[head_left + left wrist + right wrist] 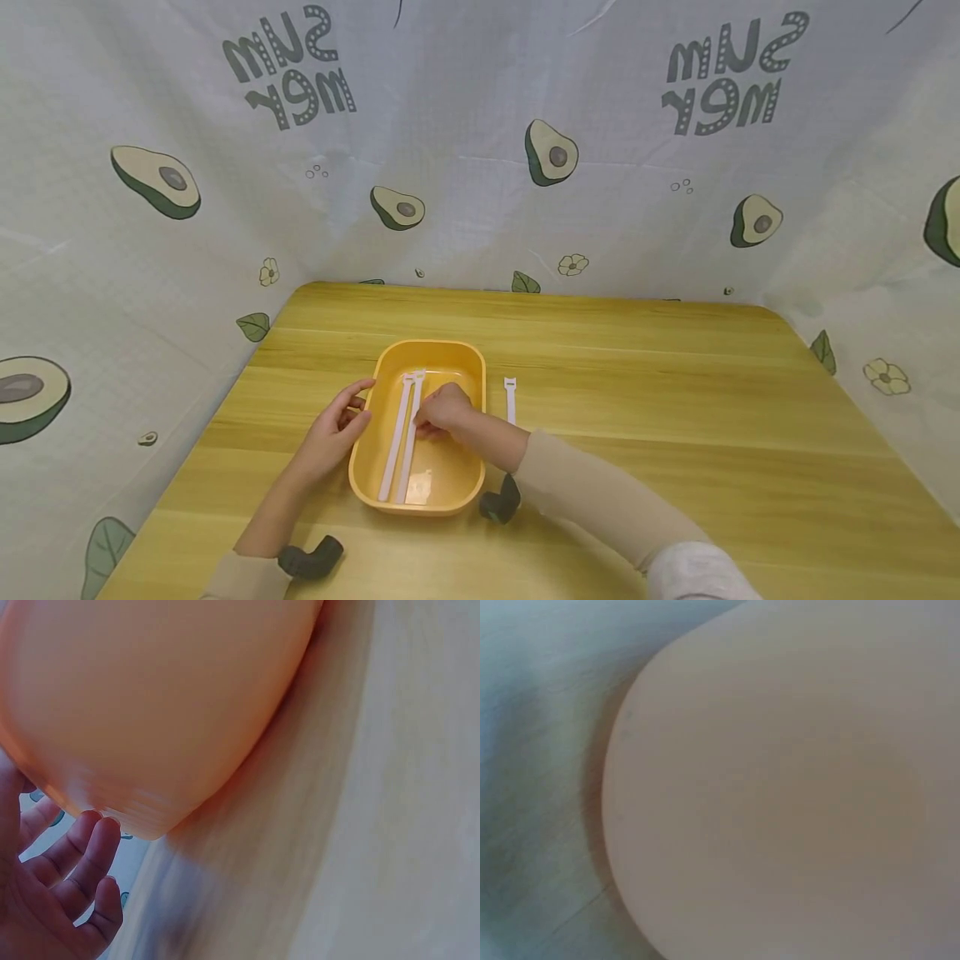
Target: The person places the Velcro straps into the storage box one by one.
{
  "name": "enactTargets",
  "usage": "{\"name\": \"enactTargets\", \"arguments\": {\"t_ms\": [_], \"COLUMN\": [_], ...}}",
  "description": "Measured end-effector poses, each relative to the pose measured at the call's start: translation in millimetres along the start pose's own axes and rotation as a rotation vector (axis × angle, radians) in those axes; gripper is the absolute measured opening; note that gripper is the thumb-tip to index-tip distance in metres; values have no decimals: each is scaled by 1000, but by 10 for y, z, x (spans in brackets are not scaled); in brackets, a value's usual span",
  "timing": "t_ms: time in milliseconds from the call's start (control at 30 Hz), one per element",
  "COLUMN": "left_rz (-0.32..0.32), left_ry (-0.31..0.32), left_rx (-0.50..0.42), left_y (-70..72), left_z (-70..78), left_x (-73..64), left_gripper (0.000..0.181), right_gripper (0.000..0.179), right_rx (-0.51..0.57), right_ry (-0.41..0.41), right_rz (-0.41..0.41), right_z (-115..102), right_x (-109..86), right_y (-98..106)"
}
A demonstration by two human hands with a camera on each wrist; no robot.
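Observation:
A yellow tray (357,475) stands on the table, and two white cable ties with slotted heads lie lengthwise in it: a left cable tie (392,454) and a right cable tie (406,467). Inside the tray, my right hand (446,410) has its fingers curled at the right cable tie and appears to pinch it at mid-length; the fingertips are partly hidden. My left hand (333,429) is at the tray's left side, loosely bent fingers against the outer wall. In the left wrist view those fingers (94,859) show beside the wall. The right wrist view holds only blurred tray wall (780,787) and table.
Another white cable tie (511,400) lies on the wooden table (675,383) right of the tray, partly hidden by my right forearm. Dark wrist-worn pieces (311,558) show at both wrists. A printed avocado curtain (465,125) surrounds the table's back and sides.

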State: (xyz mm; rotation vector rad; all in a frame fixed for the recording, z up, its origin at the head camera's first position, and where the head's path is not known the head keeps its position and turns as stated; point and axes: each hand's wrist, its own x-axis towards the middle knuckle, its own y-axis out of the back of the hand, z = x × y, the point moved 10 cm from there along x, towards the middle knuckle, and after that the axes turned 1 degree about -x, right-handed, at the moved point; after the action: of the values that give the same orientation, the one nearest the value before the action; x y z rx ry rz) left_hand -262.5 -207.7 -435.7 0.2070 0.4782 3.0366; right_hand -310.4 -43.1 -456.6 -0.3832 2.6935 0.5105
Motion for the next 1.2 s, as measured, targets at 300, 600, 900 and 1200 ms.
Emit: {"name": "enactTargets", "arguments": {"t_ms": [300, 600, 900, 1200], "left_rz": [-1, 0, -3, -4], "left_ry": [-3, -6, -3, -20], "left_rx": [-2, 6, 7, 11], "left_y": [-3, -3, -8, -7], "left_z": [14, 14, -2, 24], "left_x": [1, 4, 4, -3], "left_gripper": [43, 43, 43, 43], "right_gripper": [23, 25, 17, 19], "right_rx": [10, -38, -93, -96], "right_ry": [-2, -1, -4, 18], "right_rz": [14, 42, 56, 66], "right_z": [-16, -11, 2, -14], "right_x": [-3, 24, 61, 51], "right_y": [21, 27, 33, 45]}}
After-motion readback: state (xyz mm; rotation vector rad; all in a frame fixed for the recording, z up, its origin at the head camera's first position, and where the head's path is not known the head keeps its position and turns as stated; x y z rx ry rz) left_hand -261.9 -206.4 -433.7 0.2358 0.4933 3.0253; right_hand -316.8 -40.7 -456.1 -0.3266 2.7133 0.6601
